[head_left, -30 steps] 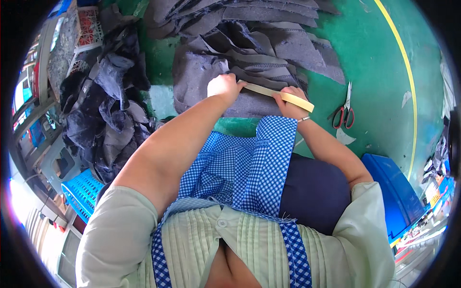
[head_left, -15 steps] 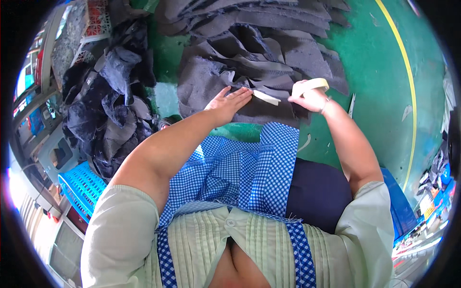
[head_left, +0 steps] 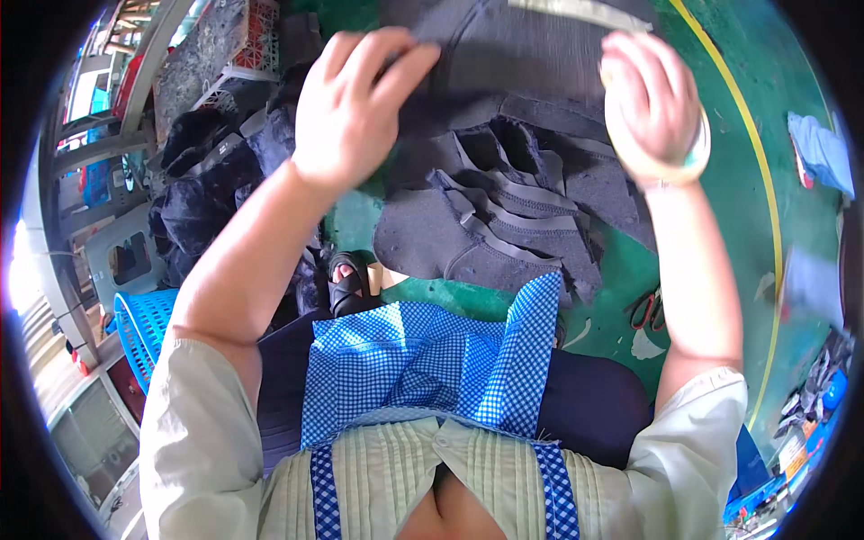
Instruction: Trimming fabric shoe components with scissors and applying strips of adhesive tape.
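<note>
Hands raised at chest height, both pinching the top edge of one dark grey fabric piece.

Left hand (head_left: 355, 108) and right hand (head_left: 652, 108) hold the dark grey fabric piece (head_left: 513, 63) well apart; a pale strip (head_left: 585, 13) lies along its upper edge. Keeping the edge taut and level would serve best. Below lies the stack of grey cut pieces (head_left: 504, 229) on the green floor (head_left: 720, 225); scissors (head_left: 643, 310) lie to the right, a blue basket (head_left: 144, 328) to the left.

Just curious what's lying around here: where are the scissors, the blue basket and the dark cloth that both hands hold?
scissors (head_left: 644, 310), head view, on the red handles.
blue basket (head_left: 139, 328), head view, on its mesh wall.
dark cloth (head_left: 513, 49), head view, on the raised piece between the hands.
</note>
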`<state>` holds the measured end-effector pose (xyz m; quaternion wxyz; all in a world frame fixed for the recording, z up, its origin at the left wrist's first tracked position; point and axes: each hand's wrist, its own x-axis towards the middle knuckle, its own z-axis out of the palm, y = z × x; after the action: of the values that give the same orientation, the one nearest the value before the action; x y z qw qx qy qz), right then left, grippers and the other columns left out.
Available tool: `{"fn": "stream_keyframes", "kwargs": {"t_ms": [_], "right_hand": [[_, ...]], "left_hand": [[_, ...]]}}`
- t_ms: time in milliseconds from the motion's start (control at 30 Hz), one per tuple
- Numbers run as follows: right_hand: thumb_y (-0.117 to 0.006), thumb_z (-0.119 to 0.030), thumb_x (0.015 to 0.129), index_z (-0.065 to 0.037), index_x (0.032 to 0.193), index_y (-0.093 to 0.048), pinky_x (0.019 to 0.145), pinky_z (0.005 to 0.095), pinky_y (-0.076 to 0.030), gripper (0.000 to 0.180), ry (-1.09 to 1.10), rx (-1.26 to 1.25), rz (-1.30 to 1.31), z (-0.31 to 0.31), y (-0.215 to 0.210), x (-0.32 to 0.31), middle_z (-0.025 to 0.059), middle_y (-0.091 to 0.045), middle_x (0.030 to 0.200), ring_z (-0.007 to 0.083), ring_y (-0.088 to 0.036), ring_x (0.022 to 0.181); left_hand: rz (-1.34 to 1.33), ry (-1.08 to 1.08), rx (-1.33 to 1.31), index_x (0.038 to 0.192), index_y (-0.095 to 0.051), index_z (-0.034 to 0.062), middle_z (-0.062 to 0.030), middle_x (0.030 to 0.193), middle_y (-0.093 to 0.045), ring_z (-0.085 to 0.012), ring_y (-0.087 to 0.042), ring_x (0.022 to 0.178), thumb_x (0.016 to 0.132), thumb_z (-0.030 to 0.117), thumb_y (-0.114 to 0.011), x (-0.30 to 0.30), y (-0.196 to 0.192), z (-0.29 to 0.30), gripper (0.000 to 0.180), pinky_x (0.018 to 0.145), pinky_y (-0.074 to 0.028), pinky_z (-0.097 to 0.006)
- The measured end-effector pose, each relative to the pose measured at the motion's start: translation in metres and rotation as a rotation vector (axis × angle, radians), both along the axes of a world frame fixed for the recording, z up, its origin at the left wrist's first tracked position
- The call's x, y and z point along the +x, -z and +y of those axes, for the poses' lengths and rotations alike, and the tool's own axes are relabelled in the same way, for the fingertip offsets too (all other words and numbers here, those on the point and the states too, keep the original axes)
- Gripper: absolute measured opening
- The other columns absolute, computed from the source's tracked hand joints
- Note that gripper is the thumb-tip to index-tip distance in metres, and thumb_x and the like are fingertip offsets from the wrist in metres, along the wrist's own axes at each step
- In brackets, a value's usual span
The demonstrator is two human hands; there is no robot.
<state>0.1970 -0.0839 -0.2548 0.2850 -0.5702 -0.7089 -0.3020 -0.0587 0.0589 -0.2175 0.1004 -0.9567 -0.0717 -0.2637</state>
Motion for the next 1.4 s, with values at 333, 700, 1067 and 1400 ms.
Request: {"fn": "stream_keyframes", "kwargs": {"t_ms": [333, 700, 1067, 1400], "right_hand": [[-0.092, -0.037, 0.051, -0.006, 0.113, -0.05, 0.062, 0.03, -0.047, 0.08, -0.094, -0.433, 0.812, -0.072, 0.087, -0.027, 0.0039, -0.049, 0.079, 0.0177, -0.051, 0.068], [-0.089, -0.048, 0.043, -0.015, 0.146, -0.027, 0.08, 0.0382, -0.047, 0.125, -0.167, -0.992, 0.971, -0.105, 0.089, -0.083, 0.011, -0.049, 0.102, 0.0244, -0.055, 0.09], [-0.052, -0.033, 0.095, -0.005, 0.138, -0.04, 0.07, 0.0252, -0.05, 0.053, 0.063, -0.997, 2.066, -0.18, 0.125, -0.08, 0.0091, -0.067, 0.098, 0.0094, -0.062, 0.083], [-0.062, -0.024, 0.078, -0.011, 0.068, -0.058, 0.065, 0.0382, -0.044, 0.017, 0.079, -0.803, 0.567, -0.206, 0.199, -0.127, 0.0036, -0.057, 0.073, 0.0243, -0.056, 0.072]], "left_hand": [[0.056, -0.237, -1.112, 0.103, -0.062, 0.0042, -0.0061, 0.093, -0.066, -0.0184, -0.063, 0.082, 0.081, 0.021, -0.071, 0.024, 0.1, -0.071, 0.029, 0.075, -0.05, -0.029], [0.078, -0.254, -2.244, 0.081, -0.062, 0.0062, 0.0043, 0.066, -0.049, -0.0051, -0.041, 0.061, 0.094, 0.028, -0.058, 0.013, 0.103, -0.158, 0.026, 0.055, -0.035, -0.022], [0.464, -0.221, -1.662, 0.083, -0.063, 0.0021, -0.003, 0.065, -0.054, -0.0122, -0.05, 0.06, 0.089, 0.02, -0.062, -0.036, 0.119, -0.139, 0.019, 0.054, -0.041, -0.029], [0.873, -0.676, -1.094, 0.081, -0.067, 0.0101, -0.0128, 0.085, -0.068, -0.033, -0.065, 0.082, 0.085, 0.051, -0.054, -0.039, 0.212, -0.188, 0.043, 0.069, -0.052, -0.044]]}}
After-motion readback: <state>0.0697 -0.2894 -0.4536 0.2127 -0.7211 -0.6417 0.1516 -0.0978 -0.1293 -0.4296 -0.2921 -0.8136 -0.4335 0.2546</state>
